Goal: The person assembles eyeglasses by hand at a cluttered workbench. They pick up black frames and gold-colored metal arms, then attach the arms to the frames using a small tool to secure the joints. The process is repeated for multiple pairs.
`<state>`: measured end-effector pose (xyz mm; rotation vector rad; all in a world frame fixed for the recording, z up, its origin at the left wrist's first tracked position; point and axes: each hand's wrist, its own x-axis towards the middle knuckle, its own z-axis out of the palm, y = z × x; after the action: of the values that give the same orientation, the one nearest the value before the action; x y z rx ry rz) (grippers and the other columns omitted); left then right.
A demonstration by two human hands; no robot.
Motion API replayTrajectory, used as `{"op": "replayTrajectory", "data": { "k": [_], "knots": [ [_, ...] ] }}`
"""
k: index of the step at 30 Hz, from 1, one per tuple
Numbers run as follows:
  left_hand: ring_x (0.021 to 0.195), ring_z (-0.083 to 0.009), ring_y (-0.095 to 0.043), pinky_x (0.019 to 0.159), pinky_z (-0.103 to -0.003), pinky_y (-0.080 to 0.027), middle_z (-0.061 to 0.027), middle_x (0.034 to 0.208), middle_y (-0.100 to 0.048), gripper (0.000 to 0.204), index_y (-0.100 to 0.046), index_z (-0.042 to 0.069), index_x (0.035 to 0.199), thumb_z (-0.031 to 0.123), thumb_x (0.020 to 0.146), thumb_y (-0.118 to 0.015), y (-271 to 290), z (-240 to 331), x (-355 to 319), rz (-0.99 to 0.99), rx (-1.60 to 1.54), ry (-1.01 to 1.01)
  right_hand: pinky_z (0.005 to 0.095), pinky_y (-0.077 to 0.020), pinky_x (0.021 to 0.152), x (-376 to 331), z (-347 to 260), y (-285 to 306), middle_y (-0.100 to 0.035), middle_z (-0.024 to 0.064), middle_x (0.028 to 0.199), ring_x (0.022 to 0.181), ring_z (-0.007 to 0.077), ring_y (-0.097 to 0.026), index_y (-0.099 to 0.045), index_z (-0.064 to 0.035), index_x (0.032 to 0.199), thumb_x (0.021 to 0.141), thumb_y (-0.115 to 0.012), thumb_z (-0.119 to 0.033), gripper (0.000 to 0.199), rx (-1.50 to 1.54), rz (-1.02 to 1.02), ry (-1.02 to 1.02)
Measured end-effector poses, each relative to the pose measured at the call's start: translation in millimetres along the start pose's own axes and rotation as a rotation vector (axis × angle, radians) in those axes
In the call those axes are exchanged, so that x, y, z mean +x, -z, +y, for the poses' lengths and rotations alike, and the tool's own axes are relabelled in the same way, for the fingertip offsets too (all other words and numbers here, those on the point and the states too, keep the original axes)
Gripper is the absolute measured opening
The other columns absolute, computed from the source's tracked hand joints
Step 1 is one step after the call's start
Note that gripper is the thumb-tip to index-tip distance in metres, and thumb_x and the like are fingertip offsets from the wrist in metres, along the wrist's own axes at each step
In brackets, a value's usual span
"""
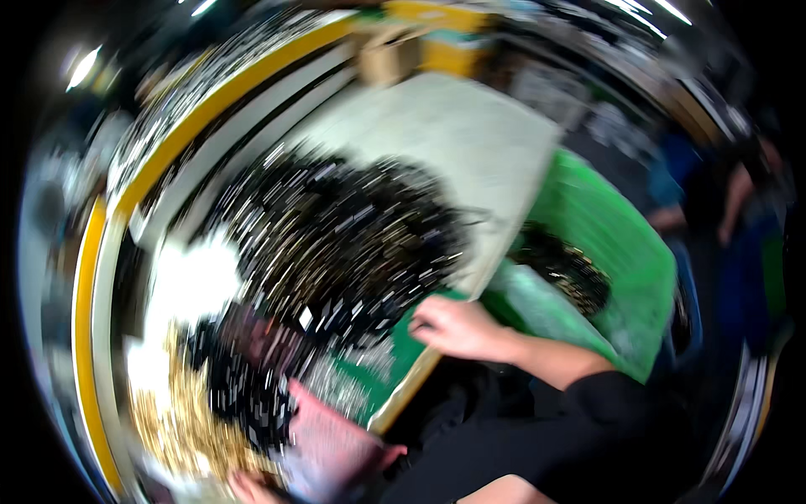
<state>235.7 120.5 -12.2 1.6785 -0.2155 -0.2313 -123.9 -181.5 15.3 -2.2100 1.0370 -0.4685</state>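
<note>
The right hand (453, 328), fingers curled, rests at the near edge of a big heap of small dark parts (336, 244) on the tabletop (445, 134); blur hides any grip. The left hand (252, 487) barely shows below a pink sheet (332, 445), its state unclear. A green bin (621, 244) stands to the right.

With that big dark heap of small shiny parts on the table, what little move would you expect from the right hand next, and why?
Probably a short reach forward into the heap of small dark parts. The right hand rests at the table's near edge, right beside the pile, and seems to hold nothing, though the blur hides its fingers. The left hand sits low by a pink piece, and a green bin waits alongside.
</note>
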Motion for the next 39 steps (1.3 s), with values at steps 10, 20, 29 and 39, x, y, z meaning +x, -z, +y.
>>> {"op": "replayTrajectory", "data": {
  "k": [10,20,29,39],
  "knots": [
    [0.073,-0.0094,-0.054,0.068,-0.023,-0.046,-0.002,0.089,-0.061,0.025,-0.061,0.0,0.125,0.011,0.104,-0.054,-121,27,-43,-0.452,0.153,-0.086,0.0317,-0.0557,0.074,-16,18,7,-0.075,0.0078,0.091,0.085,0.0173,-0.072,-0.065,-0.0028,0.103,0.096,-0.069,-0.018,0.017,0.535,0.013,-0.022],
    [0.07,-0.0069,-0.055,0.064,-0.021,-0.047,-0.0028,0.094,-0.064,0.02,-0.064,-0.002,0.119,0.006,0.105,-0.052,-118,51,-155,-0.748,0.1,0.137,0.0178,-0.0482,0.055,-11,-53,-11,-0.072,0.0059,0.103,0.07,0.0024,-0.06,-0.065,-0.0042,0.097,0.096,-0.068,-0.003,0.003,1.073,-0.234,-0.092],
    [0.09,-0.0211,-0.071,0.081,-0.029,-0.054,-0.0142,0.102,-0.073,0.016,-0.065,-0.004,0.113,0.006,0.103,-0.057,-148,37,-172,-0.883,-0.006,-0.025,0.0197,-0.0459,0.048,-10,-52,-10,-0.074,0.0093,0.09,0.053,0.0055,-0.057,-0.065,-0.0026,0.096,0.096,-0.071,-0.008,0.008,1.075,-0.419,-0.387],
    [0.072,-0.0276,-0.069,0.065,-0.034,-0.053,-0.0112,0.089,-0.072,0.012,-0.068,0.0,0.106,0.0,0.094,-0.065,-151,25,-171,-0.825,0.072,-0.312,0.0191,-0.0453,0.051,-20,-48,-6,-0.069,0.0016,0.082,0.059,0.0033,-0.056,-0.07,-0.001,0.105,0.094,-0.075,-0.014,0.017,0.983,-0.5,-0.417]
  ]
}}
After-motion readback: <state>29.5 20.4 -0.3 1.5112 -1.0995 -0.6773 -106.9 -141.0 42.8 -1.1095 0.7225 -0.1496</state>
